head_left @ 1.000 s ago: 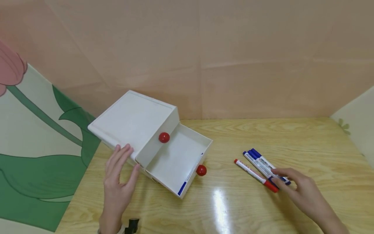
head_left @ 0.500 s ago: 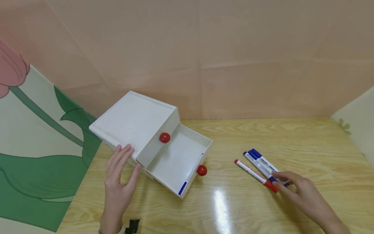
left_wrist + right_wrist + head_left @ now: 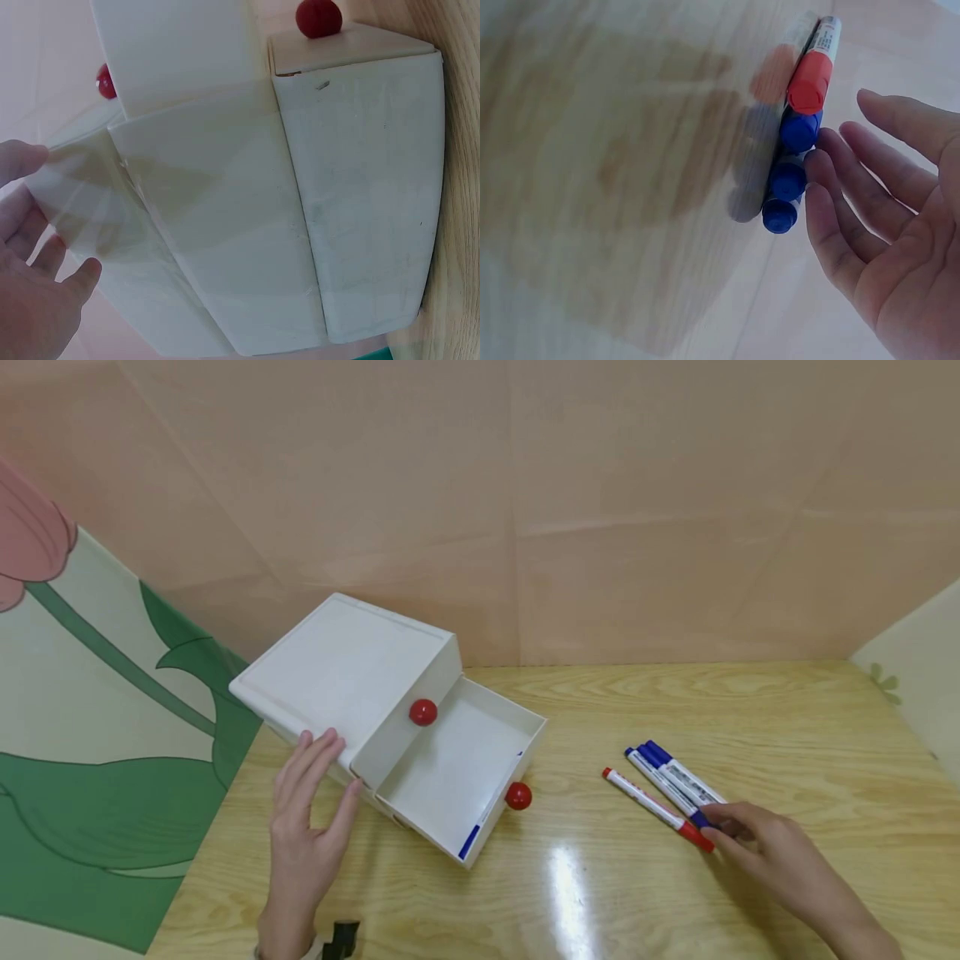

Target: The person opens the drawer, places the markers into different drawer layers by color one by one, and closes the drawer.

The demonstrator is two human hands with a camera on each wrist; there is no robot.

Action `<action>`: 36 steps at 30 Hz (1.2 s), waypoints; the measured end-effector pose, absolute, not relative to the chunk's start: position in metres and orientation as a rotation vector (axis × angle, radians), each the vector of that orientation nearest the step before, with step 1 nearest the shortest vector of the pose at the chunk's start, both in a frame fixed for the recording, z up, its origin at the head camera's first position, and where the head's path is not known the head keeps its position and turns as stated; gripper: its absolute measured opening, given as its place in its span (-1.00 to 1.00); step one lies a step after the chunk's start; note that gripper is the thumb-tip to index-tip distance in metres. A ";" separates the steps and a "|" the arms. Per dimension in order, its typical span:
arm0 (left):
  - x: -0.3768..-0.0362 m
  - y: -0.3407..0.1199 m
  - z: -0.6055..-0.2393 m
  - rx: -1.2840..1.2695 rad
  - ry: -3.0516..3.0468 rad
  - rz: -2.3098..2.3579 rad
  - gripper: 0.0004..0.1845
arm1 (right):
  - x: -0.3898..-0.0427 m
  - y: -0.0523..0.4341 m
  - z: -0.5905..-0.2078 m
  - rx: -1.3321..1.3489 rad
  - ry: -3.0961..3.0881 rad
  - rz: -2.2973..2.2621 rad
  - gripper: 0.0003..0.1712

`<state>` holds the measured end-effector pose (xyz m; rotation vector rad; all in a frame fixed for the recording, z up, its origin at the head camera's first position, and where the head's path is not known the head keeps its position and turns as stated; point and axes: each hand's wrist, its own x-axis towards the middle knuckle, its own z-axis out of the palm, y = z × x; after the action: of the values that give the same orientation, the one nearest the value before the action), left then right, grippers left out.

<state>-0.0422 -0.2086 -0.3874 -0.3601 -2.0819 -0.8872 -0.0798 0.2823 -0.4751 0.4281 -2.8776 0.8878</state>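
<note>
A white drawer unit stands at the left, its middle drawer pulled out. Against the drawer's inner front wall shows a blue strip, the rest of it hidden. My left hand touches the unit's top near corner with extended fingers; the left wrist view shows the thumb apart from them. On the table at right lie a red marker and several blue markers, side by side. My right hand is at their near ends, fingertips beside the blue caps, thumb spread away.
Red knobs stick out from the drawer fronts, and another knob marks the lowest drawer. Behind the wooden table rises a tan backdrop. A flower-patterned panel borders the left side.
My right hand has drawn back slightly toward the near ends of the markers, uncovering more of the blue ones. The left hand and drawer unit stay nearly where they were.
</note>
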 end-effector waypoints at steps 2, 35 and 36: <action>-0.042 -0.209 -0.387 -0.362 -2.081 -0.887 -0.49 | -0.081 0.282 -0.475 0.426 -2.890 0.873 -0.75; -0.044 -0.208 -0.389 -0.365 -2.059 -0.894 -0.49 | -0.085 0.285 -0.482 0.500 -2.822 0.638 -0.65; -0.044 -0.208 -0.389 -0.364 -2.059 -0.894 -0.48 | -0.085 0.285 -0.482 0.503 -2.814 0.632 -0.65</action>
<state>-0.0437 -0.2084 -0.3889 -0.3635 -2.0589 -0.8937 -0.0845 0.2852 -0.4818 0.5027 -2.8143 0.6320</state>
